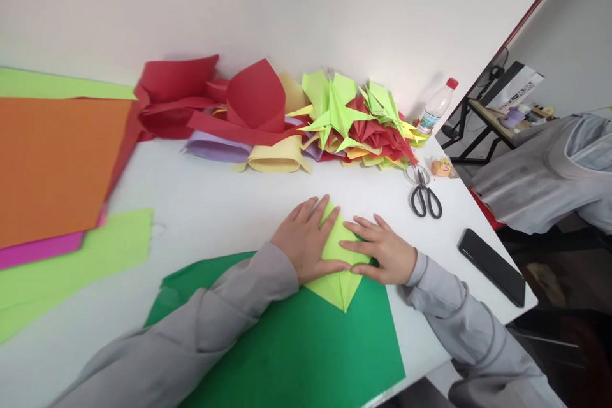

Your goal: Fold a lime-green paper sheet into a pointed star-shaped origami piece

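Note:
A lime-green sheet of paper, folded into a kite-like shape, lies partly on a dark green sheet and partly on the white table. My left hand rests flat over its left side, fingers stretched toward the far corner. From the right, my right hand lies on the folded paper with its fingers spread. Both thumbs nearly meet at the middle of the paper, above the pointed near corner. Neither hand is closed round anything. Parts of the paper are hidden under the hands.
Folded paper stars and rolled red paper pieces are heaped along the wall. To the right are scissors, a black phone, a small wrapped snack and a bottle. Orange paper lies left. Another person is at right.

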### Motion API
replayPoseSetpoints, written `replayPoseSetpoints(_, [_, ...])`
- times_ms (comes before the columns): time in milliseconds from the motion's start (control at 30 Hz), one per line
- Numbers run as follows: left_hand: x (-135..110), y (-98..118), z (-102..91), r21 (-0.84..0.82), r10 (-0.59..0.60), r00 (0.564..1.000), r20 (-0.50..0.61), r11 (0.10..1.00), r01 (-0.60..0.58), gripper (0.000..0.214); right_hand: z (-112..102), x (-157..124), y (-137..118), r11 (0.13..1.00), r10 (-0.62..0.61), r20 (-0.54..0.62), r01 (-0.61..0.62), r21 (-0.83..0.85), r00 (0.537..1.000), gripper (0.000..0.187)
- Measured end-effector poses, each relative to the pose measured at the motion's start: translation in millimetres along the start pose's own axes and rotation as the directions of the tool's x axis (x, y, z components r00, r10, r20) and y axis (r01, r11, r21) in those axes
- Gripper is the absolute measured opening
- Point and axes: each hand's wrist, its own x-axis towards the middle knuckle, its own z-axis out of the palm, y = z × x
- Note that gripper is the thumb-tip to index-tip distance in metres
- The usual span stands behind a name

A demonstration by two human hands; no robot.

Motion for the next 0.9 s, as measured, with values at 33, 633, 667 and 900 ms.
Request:
replayPoseSetpoints(33, [-0.8, -0.4, 1.0, -0.002, 0.007, 1.000, -0.025, 1.000, -0.007, 0.107, -0.2, 0.1, 0.0, 1.000, -0.001, 0.000, 0.001, 0.002, 1.000, 0.053])
replayPoseSetpoints(633, [-25.6, 26.1, 4.0, -0.023, 0.083, 0.981, -0.176, 0.996, -0.089, 0.087, -1.9, -6.6, 22.4, 0.997, 0.065, -0.120, -0.060, 0.042, 0.991, 0.054])
replayPoseSetpoints(667, [-25.5, 26.5, 3.7, -0.028, 0.083, 0.983, -0.165, 0.996, -0.088, 0.086, -1.3, -6.5, 22.9, 0.998, 0.058, -0.116, -0.054, 0.030, 0.992, 0.052])
replayPoseSetpoints(900, [-25.1, 31.6, 12.9, -0.076, 0.006, 0.994, -0.105, 0.997, -0.014, 0.094, -1.8, -6.0, 18.9, 0.999, 0.037, -0.092, -0.038, -0.010, 0.995, 0.051])
